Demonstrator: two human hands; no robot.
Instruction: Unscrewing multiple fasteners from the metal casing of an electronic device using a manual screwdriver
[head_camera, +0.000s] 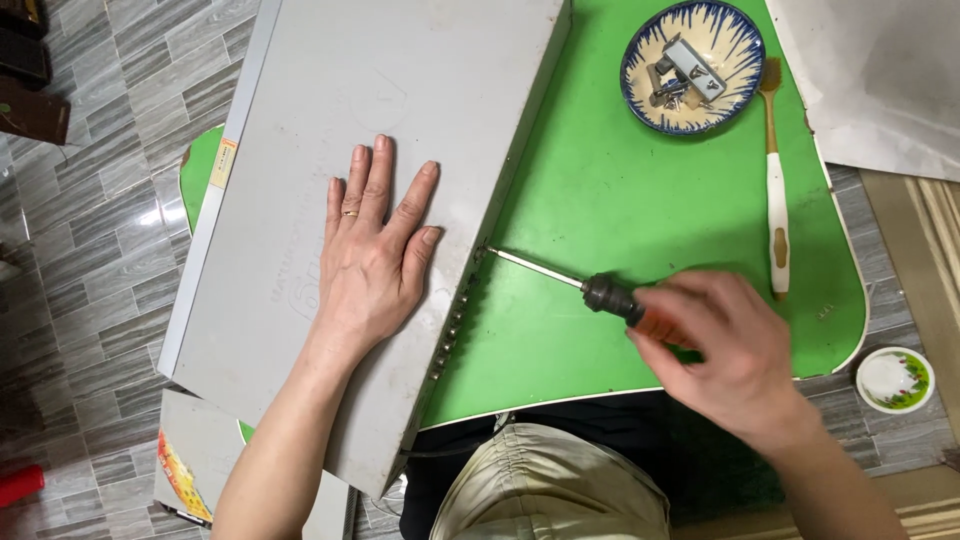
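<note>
Left hand (372, 245) lies flat, fingers spread, holding nothing, on the big grey metal equipment case (370, 180) lying across the green table (640, 200). Right hand (715, 345) is closed round the black-and-orange-handled screwdriver (570, 283), tip at the case's rear edge. Risk, imo: tip slips off the screw w/ sideways push, scratching the panel; the case could slide if the flat palm eases.

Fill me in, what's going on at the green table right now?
A person's left hand presses flat on a grey metal case lying on the green table. The right hand holds a screwdriver, its tip at the case's rear edge. A bowl of small metal parts and a brush lie beyond.
</note>
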